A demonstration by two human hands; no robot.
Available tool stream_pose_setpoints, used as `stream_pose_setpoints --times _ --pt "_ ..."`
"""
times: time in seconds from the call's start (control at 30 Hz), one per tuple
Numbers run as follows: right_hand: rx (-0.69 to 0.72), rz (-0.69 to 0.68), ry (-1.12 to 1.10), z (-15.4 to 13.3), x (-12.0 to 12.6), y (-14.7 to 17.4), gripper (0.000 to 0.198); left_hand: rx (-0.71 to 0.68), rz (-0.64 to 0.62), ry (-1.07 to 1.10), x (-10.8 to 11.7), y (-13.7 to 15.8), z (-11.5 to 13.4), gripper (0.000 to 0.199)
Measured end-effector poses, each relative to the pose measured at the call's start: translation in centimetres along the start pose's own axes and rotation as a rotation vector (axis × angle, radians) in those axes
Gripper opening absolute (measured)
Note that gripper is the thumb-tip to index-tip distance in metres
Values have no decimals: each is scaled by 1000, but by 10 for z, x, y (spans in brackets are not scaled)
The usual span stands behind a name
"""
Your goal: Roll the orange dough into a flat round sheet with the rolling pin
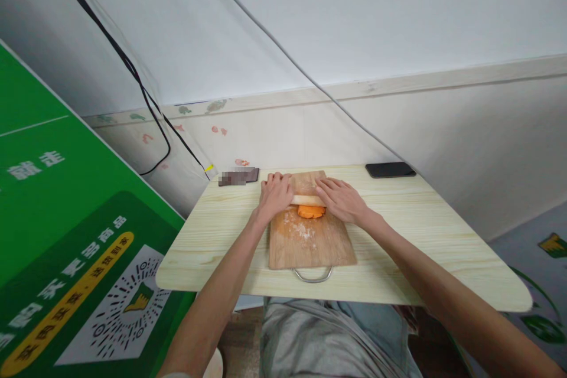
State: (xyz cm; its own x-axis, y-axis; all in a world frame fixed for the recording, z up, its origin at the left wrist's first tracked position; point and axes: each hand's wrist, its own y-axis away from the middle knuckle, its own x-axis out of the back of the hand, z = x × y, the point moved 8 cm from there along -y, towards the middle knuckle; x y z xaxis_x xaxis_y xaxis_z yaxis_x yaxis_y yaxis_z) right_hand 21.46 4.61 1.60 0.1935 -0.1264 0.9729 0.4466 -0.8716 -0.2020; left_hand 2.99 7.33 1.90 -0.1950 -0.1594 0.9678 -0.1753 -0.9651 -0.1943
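Note:
A pale wooden rolling pin lies crosswise over a wooden cutting board. At its left end, my left hand is closed over the pin with the fingers curled. My right hand grips the other end, its fingers reaching forward over it. Just on the near side of the pin, between the hands, is a lump of orange dough, partly covered by the pin. White flour is scattered on the board around the dough. Both pin ends are hidden under my hands.
The board's metal handle points toward me on the light wood-grain table. A black phone lies at the back right, and a dark flat object, partly blurred, at the back left. A green panel stands left; cables hang along the wall.

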Motion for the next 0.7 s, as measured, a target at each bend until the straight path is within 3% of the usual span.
stream_pose_setpoints --times 0.37,0.7 --pt "-95 -108 29 19 -13 -22 74 15 -47 7 -5 -14 -2 49" --pt "-78 8 75 12 -6 -12 73 3 -14 5 -4 -10 -1 47"
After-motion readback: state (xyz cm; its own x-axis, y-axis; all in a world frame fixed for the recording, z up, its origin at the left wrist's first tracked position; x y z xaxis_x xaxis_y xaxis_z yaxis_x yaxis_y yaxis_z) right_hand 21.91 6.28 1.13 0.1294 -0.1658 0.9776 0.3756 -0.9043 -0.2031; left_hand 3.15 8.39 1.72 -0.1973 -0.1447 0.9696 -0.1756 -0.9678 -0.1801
